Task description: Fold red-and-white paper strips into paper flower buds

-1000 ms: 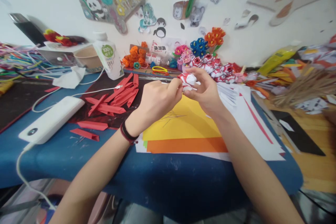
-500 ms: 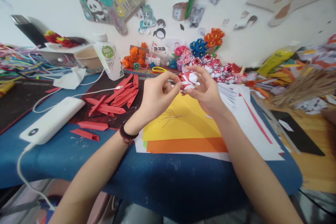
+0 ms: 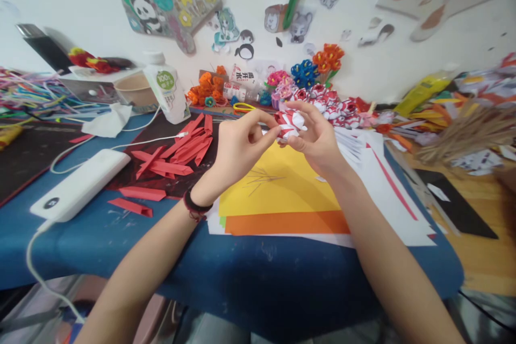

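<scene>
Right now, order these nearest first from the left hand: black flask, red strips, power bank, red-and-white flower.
1. Red-and-white flower, at the left hand
2. Red strips, just left
3. Power bank, farther left
4. Black flask, far left, back

Left hand (image 3: 242,142) less tightly curled; red-and-white paper flower (image 3: 291,124) apparently turned slightly.

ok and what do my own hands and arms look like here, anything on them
Your left hand has two things at its wrist: a plain black wristband and, beside it, a thin dark red cord bracelet. Your right hand has nothing at the wrist. No gloves on either hand, and no sleeves show on either forearm. No ring or watch is visible.
</scene>
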